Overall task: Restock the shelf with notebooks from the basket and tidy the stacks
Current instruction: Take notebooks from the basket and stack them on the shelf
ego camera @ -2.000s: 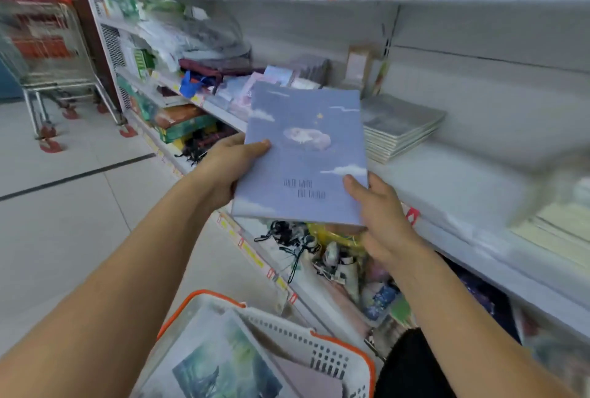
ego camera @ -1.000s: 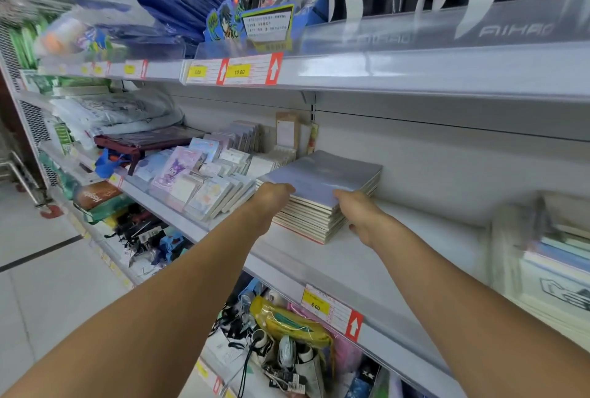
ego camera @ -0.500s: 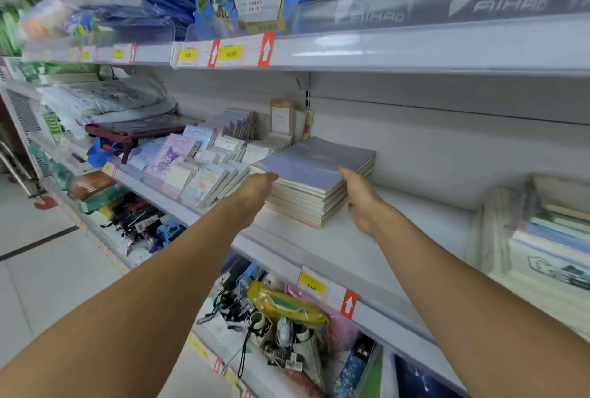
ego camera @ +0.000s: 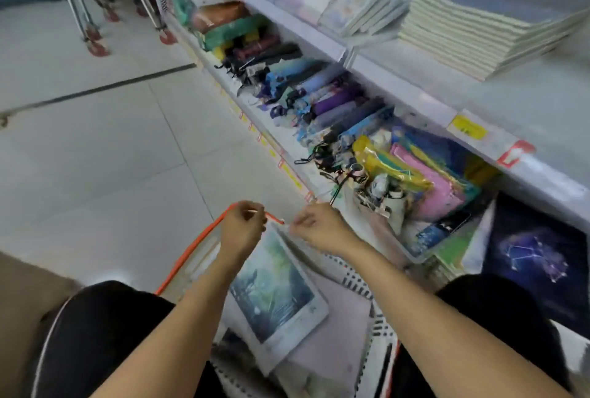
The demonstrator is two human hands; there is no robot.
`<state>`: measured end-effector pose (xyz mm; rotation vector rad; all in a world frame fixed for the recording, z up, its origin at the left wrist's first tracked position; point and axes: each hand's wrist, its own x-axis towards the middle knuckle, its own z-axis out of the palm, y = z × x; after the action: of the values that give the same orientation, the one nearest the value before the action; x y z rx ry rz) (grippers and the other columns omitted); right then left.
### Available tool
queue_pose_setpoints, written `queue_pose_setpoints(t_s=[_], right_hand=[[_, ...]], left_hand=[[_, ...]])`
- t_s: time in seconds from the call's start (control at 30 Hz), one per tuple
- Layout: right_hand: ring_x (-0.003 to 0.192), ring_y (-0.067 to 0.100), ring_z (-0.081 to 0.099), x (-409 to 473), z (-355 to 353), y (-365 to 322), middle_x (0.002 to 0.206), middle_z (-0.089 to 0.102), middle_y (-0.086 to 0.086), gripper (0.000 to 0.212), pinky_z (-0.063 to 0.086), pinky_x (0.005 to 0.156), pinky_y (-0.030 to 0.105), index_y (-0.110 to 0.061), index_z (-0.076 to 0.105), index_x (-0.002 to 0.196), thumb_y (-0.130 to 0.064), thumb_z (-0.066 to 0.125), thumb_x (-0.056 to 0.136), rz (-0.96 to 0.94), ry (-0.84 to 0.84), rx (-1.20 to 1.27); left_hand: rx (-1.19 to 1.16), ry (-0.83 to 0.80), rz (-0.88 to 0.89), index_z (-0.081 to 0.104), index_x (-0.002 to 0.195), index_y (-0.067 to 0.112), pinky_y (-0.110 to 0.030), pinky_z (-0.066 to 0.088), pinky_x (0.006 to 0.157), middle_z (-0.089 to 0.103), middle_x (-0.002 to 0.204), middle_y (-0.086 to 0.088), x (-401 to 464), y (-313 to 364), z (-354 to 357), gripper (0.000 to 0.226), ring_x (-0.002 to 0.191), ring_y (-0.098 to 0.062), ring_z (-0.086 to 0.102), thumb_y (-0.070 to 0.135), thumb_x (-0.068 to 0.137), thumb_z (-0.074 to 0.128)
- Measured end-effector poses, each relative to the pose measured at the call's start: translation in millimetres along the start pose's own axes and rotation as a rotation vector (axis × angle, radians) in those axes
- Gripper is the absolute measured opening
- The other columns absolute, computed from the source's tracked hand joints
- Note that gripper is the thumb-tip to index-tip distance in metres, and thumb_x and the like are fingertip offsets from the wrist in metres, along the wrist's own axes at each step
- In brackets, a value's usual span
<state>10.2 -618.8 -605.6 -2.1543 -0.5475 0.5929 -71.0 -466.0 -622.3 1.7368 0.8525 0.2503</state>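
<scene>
Both hands are low over the basket [ego camera: 360, 282], at the far top edge of a notebook [ego camera: 271, 295] with a green forest cover. The left hand [ego camera: 241, 230] has curled fingers that seem to pinch this edge, and the right hand [ego camera: 319, 228] is also curled beside it, but the blur does not let me tell whether it really holds the notebook or only touches it. This notebook leans inside the basket, and under it more notebooks lie, so I judge that several rounds of restocking are left. On the shelf [ego camera: 526, 100] above, the stack [ego camera: 485, 24] with the blue-grey cover on top looks even. Half a second ago both hands were pressing the sides of that stack to square it; now they are down at the basket and the view looks at the floor [ego camera: 95, 148].
</scene>
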Motion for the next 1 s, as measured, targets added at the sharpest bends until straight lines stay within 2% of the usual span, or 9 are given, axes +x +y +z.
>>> queue_pose_setpoints(t_s=[0.1,0.2,0.3,0.5,0.63,0.73,0.87,0.93,1.0], right_hand=[[0.114,0.026,0.059,-11,73,67,0.128,0.061,0.012,0.068,0.050,0.093,0.039,-0.007,0.056,0.129,-0.038,0.083,0.074,0.292,-0.182,-0.152],[0.128,0.027,0.050,-28,118,106,0.139,0.049,0.000,0.101,0.051,0.097,0.043,-0.024,0.042,0.142,-0.055,0.087,0.056,0.335,-0.155,-0.089],[0.130,0.027,0.046,-32,137,130,0.144,0.042,0.002,0.120,0.051,0.097,0.046,-0.024,0.033,0.146,-0.070,0.079,0.044,0.336,-0.035,-0.192],[0.085,0.015,0.071,-33,118,134,0.104,0.075,0.006,0.034,0.059,0.082,0.036,-0.009,0.072,0.106,-0.027,0.082,0.079,0.503,-0.171,0.147],[0.086,0.018,0.069,-41,107,131,0.113,0.071,0.008,0.022,0.057,0.067,0.024,-0.006,0.064,0.118,-0.010,0.060,0.097,0.534,-0.200,0.565],[0.097,0.027,0.070,-35,96,111,0.113,0.072,0.011,0.025,0.059,0.082,0.040,-0.009,0.063,0.123,-0.009,0.056,0.098,0.438,-0.217,0.862],[0.100,0.017,0.063,-12,72,108,0.109,0.068,0.002,0.024,0.050,0.096,0.035,-0.010,0.066,0.117,-0.024,0.052,0.102,0.269,0.006,0.515],[0.112,0.028,0.059,-6,66,126,0.123,0.065,0.013,0.030,0.045,0.098,0.040,-0.013,0.066,0.112,-0.035,0.050,0.100,0.317,0.023,0.242],[0.132,0.031,0.047,-17,68,144,0.146,0.048,0.013,0.054,0.041,0.104,0.040,-0.010,0.050,0.139,-0.034,0.065,0.093,0.373,-0.170,-0.038]], left_hand=[[0.248,0.000,-0.255,0.058,0.084,0.012,-0.032,0.048,0.062,0.067,0.081,-0.005,-29,-88,-19,0.023,0.077,-0.030,0.066,0.030,0.074,0.069],[0.167,0.134,-0.318,0.053,0.076,0.007,-0.029,0.044,0.057,0.059,0.077,-0.008,-51,-112,-18,0.034,0.082,-0.033,0.067,0.024,0.072,0.081],[0.129,0.192,-0.426,0.049,0.109,0.002,-0.032,0.048,0.068,0.057,0.107,-0.013,-59,-129,-11,0.056,0.093,-0.032,0.060,0.027,0.071,0.080],[-0.035,0.225,-0.586,0.061,0.085,0.012,-0.036,0.059,0.068,0.067,0.088,-0.009,-62,-137,-22,0.041,0.075,-0.027,0.066,0.036,0.060,0.085],[-0.152,0.178,-0.633,0.063,0.081,0.012,-0.042,0.060,0.066,0.070,0.083,-0.008,-59,-128,-23,0.054,0.074,-0.030,0.069,0.044,0.049,0.091],[-0.352,0.069,-0.667,0.068,0.096,0.006,-0.042,0.061,0.070,0.074,0.091,-0.014,-58,-117,-25,0.058,0.076,-0.031,0.072,0.037,0.054,0.093],[-0.415,-0.283,-0.582,0.067,0.079,0.011,-0.040,0.058,0.077,0.072,0.078,-0.009,-51,-88,-27,0.025,0.073,-0.026,0.070,0.034,0.087,0.072],[-0.165,-0.093,-0.427,0.066,0.077,0.011,-0.032,0.055,0.067,0.066,0.074,-0.005,-48,-81,-28,0.030,0.072,-0.024,0.064,0.038,0.089,0.068],[-0.099,0.117,-0.315,0.067,0.095,0.006,-0.026,0.047,0.056,0.062,0.076,-0.001,-47,-81,-33,0.031,0.070,-0.019,0.060,0.036,0.094,0.062]])
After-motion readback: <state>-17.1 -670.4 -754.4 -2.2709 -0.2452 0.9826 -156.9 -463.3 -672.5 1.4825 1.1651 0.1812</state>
